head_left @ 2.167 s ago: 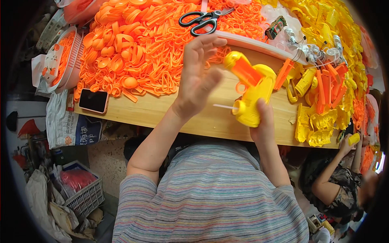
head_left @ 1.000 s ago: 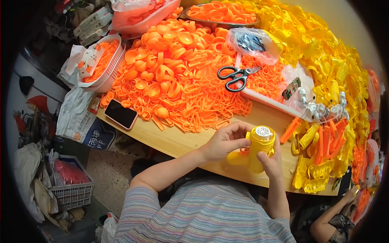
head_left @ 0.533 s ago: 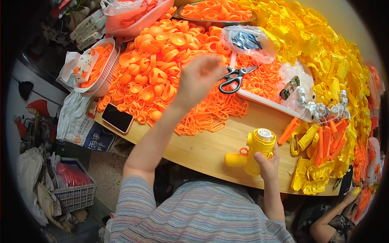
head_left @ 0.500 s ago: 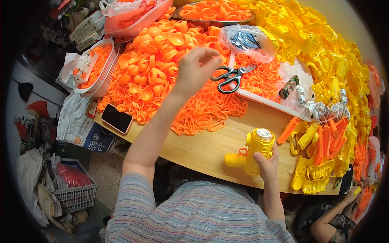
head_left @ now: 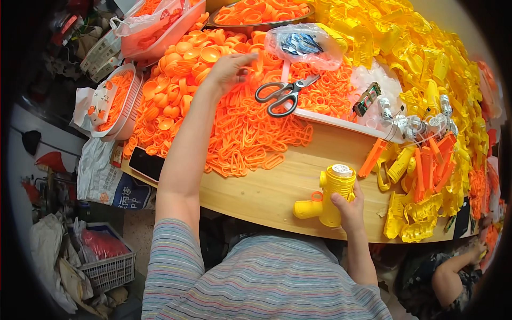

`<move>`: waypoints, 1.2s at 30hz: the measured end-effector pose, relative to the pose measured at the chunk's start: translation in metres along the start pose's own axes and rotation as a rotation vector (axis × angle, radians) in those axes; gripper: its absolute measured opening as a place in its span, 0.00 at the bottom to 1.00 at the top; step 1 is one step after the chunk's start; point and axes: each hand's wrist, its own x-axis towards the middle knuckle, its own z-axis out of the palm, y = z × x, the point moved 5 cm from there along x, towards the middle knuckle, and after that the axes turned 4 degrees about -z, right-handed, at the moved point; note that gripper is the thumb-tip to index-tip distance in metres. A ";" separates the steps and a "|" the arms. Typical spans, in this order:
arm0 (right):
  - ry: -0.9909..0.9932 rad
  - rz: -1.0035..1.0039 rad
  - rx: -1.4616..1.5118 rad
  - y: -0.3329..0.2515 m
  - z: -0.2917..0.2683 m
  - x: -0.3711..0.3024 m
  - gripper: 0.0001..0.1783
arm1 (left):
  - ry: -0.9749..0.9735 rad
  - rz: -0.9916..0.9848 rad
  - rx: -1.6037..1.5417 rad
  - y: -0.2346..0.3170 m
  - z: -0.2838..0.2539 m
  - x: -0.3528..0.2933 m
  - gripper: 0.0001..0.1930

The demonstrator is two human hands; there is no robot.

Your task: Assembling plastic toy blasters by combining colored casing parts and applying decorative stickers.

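The left hand (head_left: 229,73) is extended over the orange parts heap (head_left: 248,128), fingers loosely parted; contact with the heap cannot be determined. The right hand (head_left: 351,208) grips the right side of the yellow housing (head_left: 332,200), fingers closed around it, near the table (head_left: 256,197) front edge. Bare wood separates the housing from the heap and from the white tray (head_left: 341,124). Scissors (head_left: 282,100) lie across the tray's near-left corner. Yellow shells (head_left: 418,216) occupy the front edge at right; a phone (head_left: 146,163), partly behind the left forearm, lies at left.
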 end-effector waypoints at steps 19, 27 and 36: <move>-0.170 -0.056 -0.308 -0.034 0.027 0.001 0.32 | -0.716 0.095 -0.001 0.002 0.155 -0.172 0.21; -0.311 0.049 -0.338 -0.029 0.039 -0.007 0.32 | -0.826 -0.011 0.242 -0.024 0.161 -0.181 0.19; -0.295 0.104 -0.280 -0.022 0.041 -0.013 0.33 | -0.805 0.030 0.112 -0.042 0.150 -0.188 0.16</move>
